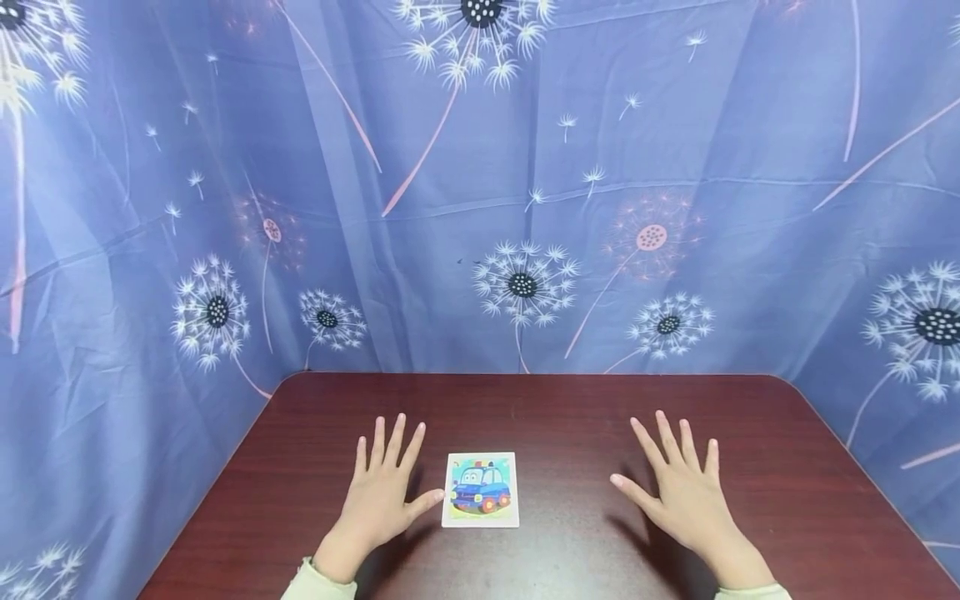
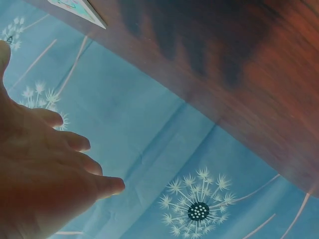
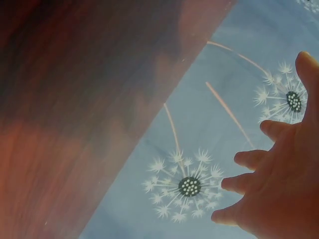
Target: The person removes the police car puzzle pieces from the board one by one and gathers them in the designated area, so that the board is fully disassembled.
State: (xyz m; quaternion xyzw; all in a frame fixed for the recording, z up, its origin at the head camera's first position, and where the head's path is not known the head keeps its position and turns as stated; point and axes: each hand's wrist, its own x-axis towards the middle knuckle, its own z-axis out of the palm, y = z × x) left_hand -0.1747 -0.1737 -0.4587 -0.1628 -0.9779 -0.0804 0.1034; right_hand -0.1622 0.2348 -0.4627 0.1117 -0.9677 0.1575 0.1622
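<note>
A square picture card [image 1: 481, 490] with a white border and a blue cartoon police car lies on the table, left of the middle in the head view. Just to its left is my left hand [image 1: 381, 496], fingers spread and straight, the thumb tip close to the card's left edge. Well to the right of the card, my right hand [image 1: 686, 500] is spread over the table with nothing in it. In the left wrist view the left hand [image 2: 45, 169] appears with bare fingers, and a corner of the card [image 2: 82, 10] shows at the top. The right wrist view has the right hand [image 3: 279, 174] with its fingers apart.
The dark red-brown wooden table [image 1: 562, 433] has rounded far corners. Behind it and along both sides hangs a blue curtain [image 1: 450, 292] printed with white and pink dandelions. Shadows of the hands fall on the tabletop.
</note>
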